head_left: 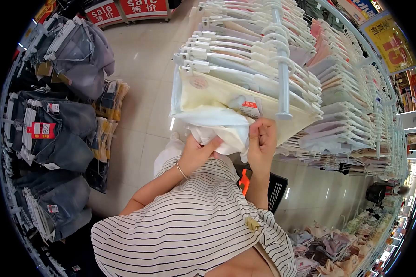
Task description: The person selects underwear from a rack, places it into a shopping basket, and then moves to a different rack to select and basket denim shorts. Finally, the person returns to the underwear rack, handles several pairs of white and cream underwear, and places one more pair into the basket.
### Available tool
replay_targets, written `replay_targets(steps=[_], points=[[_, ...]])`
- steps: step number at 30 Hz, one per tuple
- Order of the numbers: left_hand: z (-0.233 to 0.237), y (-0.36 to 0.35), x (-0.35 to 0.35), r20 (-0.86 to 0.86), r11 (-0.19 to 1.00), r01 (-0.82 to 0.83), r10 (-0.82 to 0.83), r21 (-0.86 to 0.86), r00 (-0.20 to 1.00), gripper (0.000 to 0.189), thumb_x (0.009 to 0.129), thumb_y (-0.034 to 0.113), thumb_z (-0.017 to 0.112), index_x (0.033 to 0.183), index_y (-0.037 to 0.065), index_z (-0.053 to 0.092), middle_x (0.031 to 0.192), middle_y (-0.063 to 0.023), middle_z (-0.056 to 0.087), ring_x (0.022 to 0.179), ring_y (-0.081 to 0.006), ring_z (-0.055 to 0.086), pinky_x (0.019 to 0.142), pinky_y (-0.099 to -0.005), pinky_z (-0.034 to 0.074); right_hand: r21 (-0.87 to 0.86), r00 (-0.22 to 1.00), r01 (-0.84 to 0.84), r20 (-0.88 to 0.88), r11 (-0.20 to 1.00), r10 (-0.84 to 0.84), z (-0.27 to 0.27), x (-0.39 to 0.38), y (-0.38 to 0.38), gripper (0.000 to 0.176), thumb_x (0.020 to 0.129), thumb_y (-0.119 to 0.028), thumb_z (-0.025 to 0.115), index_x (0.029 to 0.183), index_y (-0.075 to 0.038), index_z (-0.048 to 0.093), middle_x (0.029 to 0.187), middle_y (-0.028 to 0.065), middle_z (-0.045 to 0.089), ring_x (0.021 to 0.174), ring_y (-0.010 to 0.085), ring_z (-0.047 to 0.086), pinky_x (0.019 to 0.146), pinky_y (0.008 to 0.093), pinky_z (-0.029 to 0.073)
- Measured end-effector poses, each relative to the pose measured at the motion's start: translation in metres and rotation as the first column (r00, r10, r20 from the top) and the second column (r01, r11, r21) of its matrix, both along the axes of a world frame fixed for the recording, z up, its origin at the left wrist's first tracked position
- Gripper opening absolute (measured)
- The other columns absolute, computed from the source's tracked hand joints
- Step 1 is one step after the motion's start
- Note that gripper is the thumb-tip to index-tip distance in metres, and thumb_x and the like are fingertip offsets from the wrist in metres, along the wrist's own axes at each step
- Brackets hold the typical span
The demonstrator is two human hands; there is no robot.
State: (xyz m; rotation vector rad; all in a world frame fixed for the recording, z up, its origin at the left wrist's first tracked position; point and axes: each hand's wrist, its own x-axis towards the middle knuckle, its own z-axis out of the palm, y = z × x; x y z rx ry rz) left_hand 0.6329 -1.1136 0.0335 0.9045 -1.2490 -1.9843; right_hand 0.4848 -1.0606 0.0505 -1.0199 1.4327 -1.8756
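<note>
Pale yellow briefs (212, 96) hang from a white clip hanger (245, 82) at the front of a display arm (283, 87). A tag with a red and white label (250, 106) sits on their front. My left hand (199, 151), with a bracelet at the wrist, is closed on the white and pale blue folds at the lower part of the garment. Beside it, my right hand (262, 138) pinches the cloth's right edge, fingers curled. The fabric is bunched and partly turned up between both hands.
More hung garments (339, 106) fill the racks behind and to the right. Jeans (62, 124) hang along the left. Red sale signs (104, 13) stand at the far end of the tiled aisle (141, 60). A black perforated basket (277, 188) is beside my right arm.
</note>
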Motion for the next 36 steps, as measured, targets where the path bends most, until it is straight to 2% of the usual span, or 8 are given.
replay_targets(steps=[4, 7, 12, 16, 21, 27, 33, 36], points=[[0.003, -0.002, 0.001, 0.046, 0.999, -0.039, 0.04, -0.015, 0.998, 0.03, 0.083, 0.01, 0.06, 0.109, -0.002, 0.051, 0.095, -0.0071, 0.06, 0.072, -0.009, 0.059, 0.054, -0.0218, 0.049, 0.068, 0.948, -0.07, -0.306, 0.995, 0.087, 0.005, -0.004, 0.013, 0.017, 0.085, 0.007, 0.042, 0.09, -0.005, 0.055, 0.082, 0.004, 0.051, 0.071, 0.0103, 0.048, 0.065, 0.0196, 0.037], [-0.012, 0.001, -0.003, -0.095, 0.982, -0.127, 0.115, -0.141, 0.989, 0.029, 0.084, 0.012, 0.059, 0.11, 0.0, 0.052, 0.099, -0.0062, 0.059, 0.084, -0.0103, 0.058, 0.065, -0.0233, 0.049, 0.065, 0.852, -0.091, -0.511, 0.994, 0.111, 0.013, -0.002, 0.016, 0.023, 0.077, 0.011, 0.046, 0.091, -0.004, 0.056, 0.086, 0.0093, 0.051, 0.077, 0.0188, 0.049, 0.067, 0.0245, 0.039], [-0.021, 0.004, 0.002, -0.163, 0.973, -0.072, 0.109, 0.217, 0.981, 0.03, 0.085, 0.012, 0.056, 0.114, 0.005, 0.051, 0.105, -0.0037, 0.057, 0.098, -0.0127, 0.055, 0.077, -0.0261, 0.047, 0.012, 0.651, -0.008, -0.759, 1.0, 0.014, 0.015, 0.006, 0.021, 0.03, 0.072, 0.009, 0.053, 0.098, -0.004, 0.058, 0.094, 0.0133, 0.052, 0.089, 0.0288, 0.047, 0.077, 0.0337, 0.039], [-0.011, 0.008, 0.0, -0.36, 0.936, -0.005, 0.141, 0.353, 0.922, 0.037, 0.084, 0.009, 0.054, 0.121, 0.007, 0.046, 0.113, -0.0039, 0.054, 0.103, -0.0152, 0.054, 0.08, -0.029, 0.048, 0.077, 0.738, -0.028, -0.671, 0.997, 0.073, 0.013, 0.01, 0.027, 0.031, 0.073, 0.008, 0.053, 0.101, -0.004, 0.058, 0.098, 0.0145, 0.052, 0.091, 0.0299, 0.047, 0.081, 0.0358, 0.038], [-0.015, 0.012, 0.001, -0.407, 0.939, 0.014, 0.135, 0.342, 0.903, 0.04, 0.085, 0.007, 0.052, 0.123, 0.007, 0.042, 0.116, -0.0054, 0.052, 0.106, -0.0173, 0.053, 0.082, -0.0311, 0.049, 0.058, 0.804, -0.052, -0.589, 0.997, 0.076, 0.01, 0.011, 0.029, 0.028, 0.077, 0.008, 0.05, 0.102, -0.003, 0.058, 0.097, 0.0149, 0.054, 0.085, 0.0272, 0.05, 0.077, 0.0298, 0.04], [-0.018, 0.018, -0.002, -0.432, 0.924, 0.011, 0.169, 0.383, 0.886, 0.042, 0.085, 0.005, 0.05, 0.125, 0.005, 0.039, 0.119, -0.0072, 0.051, 0.108, -0.0194, 0.052, 0.086, -0.0335, 0.047, 0.082, 0.98, -0.111, -0.158, 0.991, 0.122, 0.013, 0.012, 0.038, 0.019, 0.089, 0.001, 0.045, 0.103, 0.0, 0.057, 0.093, 0.0062, 0.055, 0.08, 0.0085, 0.048, 0.072, 0.0179, 0.036], [-0.015, 0.027, -0.005, -0.466, 0.935, -0.001, 0.177, 0.355, 0.867, 0.044, 0.086, 0.004, 0.048, 0.128, 0.004, 0.035, 0.125, -0.0093, 0.046, 0.115, -0.0222, 0.047, 0.092, -0.0382, 0.044, 0.116, 0.986, -0.155, 0.082, 0.981, 0.146, 0.013, 0.011, 0.044, 0.02, 0.092, -0.005, 0.043, 0.106, 0.001, 0.056, 0.097, 0.0017, 0.055, 0.085, 0.0056, 0.046, 0.074, 0.0166, 0.036], [-0.017, 0.029, -0.006, -0.473, 0.941, -0.014, 0.182, 0.337, 0.862, 0.044, 0.086, 0.003, 0.047, 0.128, 0.003, 0.035, 0.125, -0.01, 0.046, 0.115, -0.0226, 0.046, 0.093, -0.0389, 0.043, 0.118, 0.981, -0.177, 0.1, 0.977, 0.165, 0.009, 0.008, 0.046, 0.021, 0.092, -0.005, 0.043, 0.107, 0.001, 0.056, 0.099, 0.0017, 0.055, 0.087, 0.0055, 0.046, 0.077, 0.0164, 0.036]])
